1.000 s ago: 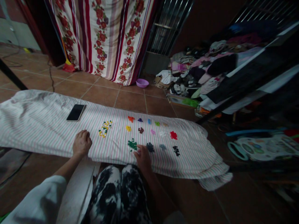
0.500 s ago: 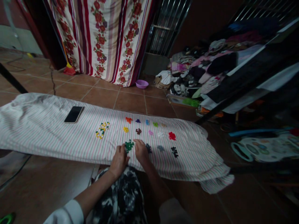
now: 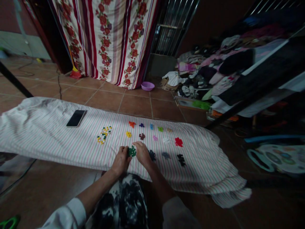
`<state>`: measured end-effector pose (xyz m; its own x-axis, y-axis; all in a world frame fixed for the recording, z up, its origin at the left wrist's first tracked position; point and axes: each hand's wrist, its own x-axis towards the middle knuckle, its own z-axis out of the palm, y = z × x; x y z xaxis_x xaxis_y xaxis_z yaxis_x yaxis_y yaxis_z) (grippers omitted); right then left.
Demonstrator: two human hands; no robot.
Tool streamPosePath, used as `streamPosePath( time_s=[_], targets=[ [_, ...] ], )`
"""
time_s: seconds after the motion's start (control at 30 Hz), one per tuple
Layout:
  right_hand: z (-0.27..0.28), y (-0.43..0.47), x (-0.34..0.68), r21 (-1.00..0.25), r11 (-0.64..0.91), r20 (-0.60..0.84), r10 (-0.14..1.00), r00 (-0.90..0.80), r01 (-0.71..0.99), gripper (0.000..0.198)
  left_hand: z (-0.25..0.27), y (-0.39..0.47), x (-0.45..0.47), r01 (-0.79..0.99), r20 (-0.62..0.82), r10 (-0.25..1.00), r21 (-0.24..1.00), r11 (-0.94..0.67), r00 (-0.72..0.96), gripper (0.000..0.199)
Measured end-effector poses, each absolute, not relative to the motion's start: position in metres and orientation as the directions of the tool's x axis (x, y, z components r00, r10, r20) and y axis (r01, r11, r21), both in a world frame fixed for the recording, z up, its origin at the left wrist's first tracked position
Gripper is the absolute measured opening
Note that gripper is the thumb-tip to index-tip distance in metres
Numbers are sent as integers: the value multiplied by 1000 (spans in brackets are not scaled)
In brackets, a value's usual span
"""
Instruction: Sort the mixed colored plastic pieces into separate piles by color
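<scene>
A small pile of green pieces (image 3: 132, 151), perhaps beads, lies on the striped cloth (image 3: 59, 143) between my two hands. My left hand (image 3: 120, 160) rests at the pile's left side, fingers bent and thumb apart from them. At the upper right edge, my right hand (image 3: 142, 155) reaches in with its fingertips close to the pieces; no held piece shows. Dark blue pieces (image 3: 152, 155) are partly covered by the right hand. To the left, a loose ring of yellow, white and green pieces (image 3: 104, 135) lies on the cloth.
Several other colour piles surround them, including yellow (image 3: 128, 134), brown (image 3: 142, 136), red (image 3: 178, 142), grey (image 3: 166, 155) and black (image 3: 181, 160). A phone (image 3: 76, 118) lies at the left. Beyond are a purple basin (image 3: 147, 86), a floral curtain (image 3: 116, 41) and heaped clothes (image 3: 205, 70).
My right hand has shifted slightly left, closer to the green pile, and the pile looks more compact. The camera view has moved a little.
</scene>
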<state>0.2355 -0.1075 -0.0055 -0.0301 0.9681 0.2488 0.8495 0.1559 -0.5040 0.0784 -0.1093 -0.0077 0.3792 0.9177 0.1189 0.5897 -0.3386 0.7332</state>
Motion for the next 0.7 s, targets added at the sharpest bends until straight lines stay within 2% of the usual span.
streamPosePath(
  time_s=[0.07, 0.2, 0.43, 0.57, 0.7],
  targets=[
    [-4, -106, 234, -488, 165, 240, 970, -50, 857, 44, -7, -108, 79, 583, 110, 912, 737, -342, 396, 52],
    [-3, -108, 232, -524, 238, 230, 964, -133, 818, 42, -3, -106, 81, 558, 123, 905, 751, -353, 407, 45],
    [-9, -114, 242, -510, 261, 274, 952, -133, 820, 49, -5, -107, 76, 565, 125, 902, 742, -362, 414, 53],
    [-11, -113, 245, -510, 319, 291, 938, -189, 799, 47, 0, -106, 78, 557, 129, 890, 738, -381, 438, 42],
    [-9, -98, 248, -512, 314, 331, 931, -154, 800, 43, 5, -102, 79, 555, 115, 883, 739, -382, 455, 39]
  ],
)
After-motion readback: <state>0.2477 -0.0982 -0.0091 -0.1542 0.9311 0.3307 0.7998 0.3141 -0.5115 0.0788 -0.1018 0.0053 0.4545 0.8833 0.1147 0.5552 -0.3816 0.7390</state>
